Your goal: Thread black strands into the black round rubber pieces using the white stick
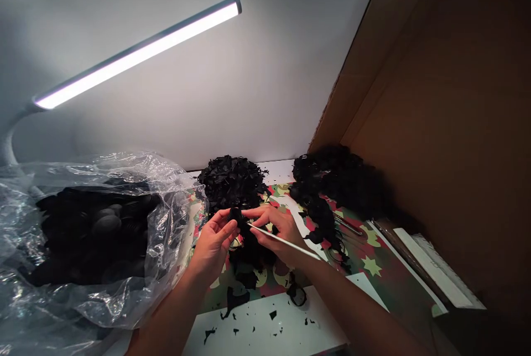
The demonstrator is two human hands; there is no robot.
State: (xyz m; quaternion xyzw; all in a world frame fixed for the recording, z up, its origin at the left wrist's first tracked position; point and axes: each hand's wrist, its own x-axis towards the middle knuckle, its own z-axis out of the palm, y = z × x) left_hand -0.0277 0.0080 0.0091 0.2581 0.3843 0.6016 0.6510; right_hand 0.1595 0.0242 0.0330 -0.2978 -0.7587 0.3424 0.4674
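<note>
My left hand pinches a small black ribbed part between thumb and fingers. In my right hand is a slim white-handled tool, held like a pen, with its front end at the part. The tip itself is too small to make out. Just below the hands lies a dark heap of black scraps. Left of my left hand, a clear plastic bag stands open with many black rounded parts in it.
Behind the hands is a pile of black trimmings; a larger dark pile lies right. A cardboard panel walls the right side. Beneath are a patterned sheet and a white surface with scraps. A lit lamp hangs above.
</note>
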